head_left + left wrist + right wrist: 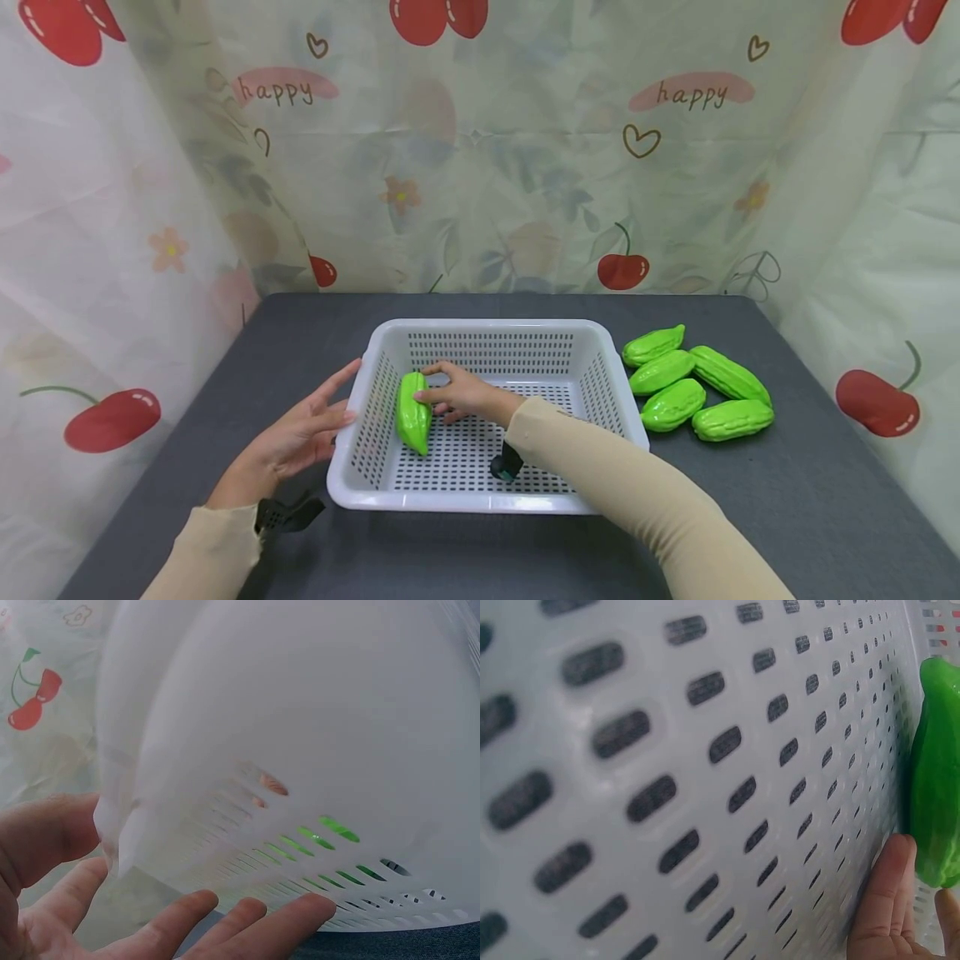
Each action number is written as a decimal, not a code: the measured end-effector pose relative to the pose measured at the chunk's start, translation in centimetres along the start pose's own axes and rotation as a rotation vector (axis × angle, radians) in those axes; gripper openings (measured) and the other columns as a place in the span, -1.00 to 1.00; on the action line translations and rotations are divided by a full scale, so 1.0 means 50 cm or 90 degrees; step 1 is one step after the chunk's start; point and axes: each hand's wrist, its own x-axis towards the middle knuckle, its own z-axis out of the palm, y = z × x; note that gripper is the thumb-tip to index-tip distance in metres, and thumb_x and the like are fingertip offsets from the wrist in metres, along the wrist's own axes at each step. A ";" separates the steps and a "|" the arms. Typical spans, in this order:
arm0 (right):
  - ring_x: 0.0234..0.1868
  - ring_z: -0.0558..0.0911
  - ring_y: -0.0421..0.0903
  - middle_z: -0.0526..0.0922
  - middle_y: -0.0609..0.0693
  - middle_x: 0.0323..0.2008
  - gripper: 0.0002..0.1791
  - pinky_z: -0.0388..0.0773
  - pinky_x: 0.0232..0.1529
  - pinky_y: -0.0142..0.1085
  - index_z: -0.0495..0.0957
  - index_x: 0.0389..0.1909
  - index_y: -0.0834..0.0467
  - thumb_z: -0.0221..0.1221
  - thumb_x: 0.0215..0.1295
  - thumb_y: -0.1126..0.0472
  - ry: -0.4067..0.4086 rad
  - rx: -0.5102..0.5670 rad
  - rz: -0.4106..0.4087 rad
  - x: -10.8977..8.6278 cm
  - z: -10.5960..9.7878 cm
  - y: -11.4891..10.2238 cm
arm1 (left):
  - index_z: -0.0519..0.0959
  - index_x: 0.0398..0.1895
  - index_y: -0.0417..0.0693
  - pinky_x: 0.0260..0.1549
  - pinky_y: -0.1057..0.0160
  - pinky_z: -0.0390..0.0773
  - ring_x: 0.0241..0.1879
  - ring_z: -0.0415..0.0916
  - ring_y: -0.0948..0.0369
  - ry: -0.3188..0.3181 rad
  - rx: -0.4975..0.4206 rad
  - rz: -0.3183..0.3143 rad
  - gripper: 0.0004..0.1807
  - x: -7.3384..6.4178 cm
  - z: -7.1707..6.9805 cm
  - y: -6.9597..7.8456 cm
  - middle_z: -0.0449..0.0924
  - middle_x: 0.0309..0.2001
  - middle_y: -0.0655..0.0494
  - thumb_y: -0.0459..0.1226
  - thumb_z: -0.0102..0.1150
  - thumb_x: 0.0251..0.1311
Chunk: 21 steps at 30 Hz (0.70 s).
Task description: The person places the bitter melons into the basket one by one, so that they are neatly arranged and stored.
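A white perforated plastic basket (491,502) stands on the dark table. Inside it, near the left wall, lies a bright green bitter melon (414,414), its pointed end toward the front. My right hand (461,393) reaches into the basket and holds this melon at its far end, thumb on its right side. In the right wrist view, the fingers (891,881) are at one end of the melon (936,776), low over the basket floor. Largely straight, the fingers of my left hand (296,429) touch the basket's left rim; the left wrist view shows its fingertips (315,907) along the outer wall.
Several more green bitter melons (731,419) lie in a loose group on the table (825,500), just right of the basket. A patterned curtain (480,208) hangs behind the table and on both sides.
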 end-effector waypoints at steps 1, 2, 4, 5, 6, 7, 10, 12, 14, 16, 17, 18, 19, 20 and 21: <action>-0.22 0.63 -0.06 0.58 0.11 -0.06 -0.36 0.67 -0.24 -0.21 0.27 0.36 0.05 0.23 0.30 0.09 -0.001 0.000 0.000 -0.001 0.000 -0.001 | -0.22 0.53 0.47 0.03 -0.29 0.46 0.20 0.47 -0.11 0.000 0.000 0.000 -0.08 0.000 0.000 0.000 0.20 0.43 0.01 -0.41 0.02 0.35; -0.22 0.63 -0.06 0.58 0.11 -0.06 -0.36 0.67 -0.23 -0.20 0.27 0.36 0.06 0.23 0.30 0.08 -0.001 0.001 0.000 -0.002 0.000 -0.001 | -0.21 0.53 0.46 0.03 -0.29 0.46 0.20 0.47 -0.11 -0.003 -0.002 0.001 -0.08 0.000 -0.001 0.000 0.20 0.43 0.00 -0.42 0.02 0.35; -0.24 0.63 -0.08 0.58 0.11 -0.07 -0.36 0.67 -0.23 -0.20 0.27 0.36 0.06 0.23 0.30 0.08 -0.001 0.000 0.001 -0.003 0.000 -0.003 | -0.20 0.53 0.48 0.03 -0.29 0.46 0.20 0.47 -0.11 0.001 -0.005 -0.001 -0.08 0.000 -0.001 0.000 0.23 0.41 0.03 -0.43 0.01 0.35; -0.25 0.63 -0.09 0.59 0.10 -0.08 -0.36 0.67 -0.24 -0.20 0.27 0.36 0.06 0.24 0.30 0.07 0.000 0.000 0.002 -0.004 0.000 -0.003 | -0.20 0.53 0.49 0.03 -0.29 0.46 0.20 0.47 -0.10 0.003 -0.006 -0.002 -0.08 0.000 0.000 0.000 0.23 0.40 0.04 -0.42 0.01 0.35; -0.26 0.62 -0.10 0.59 0.10 -0.09 -0.36 0.67 -0.24 -0.20 0.27 0.36 0.05 0.24 0.30 0.07 0.000 -0.001 0.003 -0.004 0.001 -0.004 | -0.20 0.53 0.49 0.03 -0.29 0.46 0.20 0.47 -0.10 0.007 -0.007 -0.004 -0.08 0.001 0.000 0.000 0.24 0.40 0.05 -0.42 0.02 0.35; -0.27 0.62 -0.10 0.59 0.09 -0.09 -0.35 0.67 -0.24 -0.20 0.27 0.36 0.05 0.24 0.29 0.07 0.001 -0.002 0.004 -0.005 0.000 -0.004 | -0.20 0.52 0.49 0.04 -0.29 0.46 0.20 0.47 -0.10 0.009 -0.006 -0.004 -0.09 0.000 0.000 0.000 0.23 0.41 0.04 -0.42 0.02 0.35; -0.29 0.61 -0.12 0.59 0.08 -0.10 -0.35 0.67 -0.24 -0.20 0.27 0.36 0.04 0.25 0.28 0.06 0.001 -0.002 0.007 -0.005 0.000 -0.005 | -0.20 0.52 0.52 0.04 -0.30 0.45 0.21 0.46 -0.10 0.019 -0.004 -0.008 -0.08 -0.001 0.001 0.000 0.20 0.42 0.03 -0.40 0.03 0.35; -0.28 0.61 -0.12 0.59 0.08 -0.09 -0.34 0.67 -0.23 -0.20 0.27 0.36 0.04 0.25 0.28 0.06 0.000 -0.001 0.008 -0.005 0.000 -0.005 | -0.20 0.52 0.53 0.04 -0.31 0.45 0.21 0.46 -0.10 0.022 -0.003 -0.009 -0.08 -0.001 0.001 0.000 0.18 0.44 0.02 -0.39 0.04 0.35; -0.27 0.61 -0.11 0.59 0.08 -0.08 -0.34 0.67 -0.23 -0.20 0.27 0.36 0.04 0.25 0.28 0.06 0.001 0.000 0.007 -0.005 0.000 -0.005 | -0.19 0.52 0.53 0.04 -0.31 0.44 0.21 0.46 -0.10 0.022 -0.003 -0.009 -0.08 -0.001 0.001 0.000 0.18 0.44 0.02 -0.40 0.04 0.34; -0.27 0.62 -0.11 0.59 0.08 -0.08 -0.34 0.67 -0.24 -0.20 0.27 0.36 0.04 0.25 0.28 0.06 0.002 -0.001 0.007 -0.004 0.000 -0.004 | -0.19 0.52 0.53 0.04 -0.30 0.45 0.20 0.47 -0.10 0.020 -0.002 -0.008 -0.08 -0.001 0.001 0.000 0.20 0.43 0.03 -0.40 0.04 0.34; -0.27 0.62 -0.11 0.59 0.08 -0.08 -0.35 0.67 -0.24 -0.20 0.27 0.36 0.04 0.25 0.28 0.06 0.003 -0.001 0.007 -0.003 0.000 -0.004 | -0.19 0.52 0.53 0.04 -0.30 0.45 0.19 0.47 -0.10 0.020 -0.001 -0.007 -0.08 -0.001 0.002 0.000 0.22 0.41 0.04 -0.40 0.04 0.34; -0.28 0.62 -0.11 0.59 0.08 -0.08 -0.35 0.67 -0.24 -0.20 0.28 0.36 0.04 0.25 0.28 0.06 0.004 -0.002 0.007 -0.003 0.000 -0.004 | -0.20 0.52 0.52 0.04 -0.30 0.45 0.19 0.48 -0.09 0.017 0.001 -0.005 -0.08 -0.001 0.001 0.000 0.23 0.41 0.05 -0.40 0.03 0.35; -0.28 0.62 -0.11 0.59 0.08 -0.09 -0.35 0.67 -0.25 -0.21 0.28 0.36 0.04 0.25 0.28 0.07 0.005 -0.003 0.008 -0.002 0.000 -0.004 | -0.20 0.52 0.51 0.04 -0.29 0.45 0.19 0.48 -0.09 0.015 0.002 -0.004 -0.08 -0.001 0.002 0.000 0.25 0.39 0.07 -0.40 0.03 0.35; -0.28 0.62 -0.11 0.59 0.08 -0.09 -0.35 0.67 -0.25 -0.21 0.28 0.36 0.04 0.25 0.28 0.07 0.006 -0.004 0.008 -0.002 0.001 -0.003 | -0.21 0.52 0.51 0.05 -0.28 0.46 0.18 0.49 -0.08 0.011 0.004 -0.003 -0.08 -0.002 0.002 0.001 0.27 0.38 0.08 -0.40 0.03 0.35; -0.29 0.62 -0.12 0.59 0.08 -0.09 -0.35 0.67 -0.25 -0.21 0.28 0.36 0.04 0.26 0.28 0.07 0.007 -0.004 0.009 -0.002 0.001 -0.003 | -0.21 0.52 0.50 0.05 -0.28 0.46 0.18 0.49 -0.08 0.008 0.006 -0.001 -0.08 -0.002 0.002 0.001 0.28 0.37 0.09 -0.39 0.03 0.35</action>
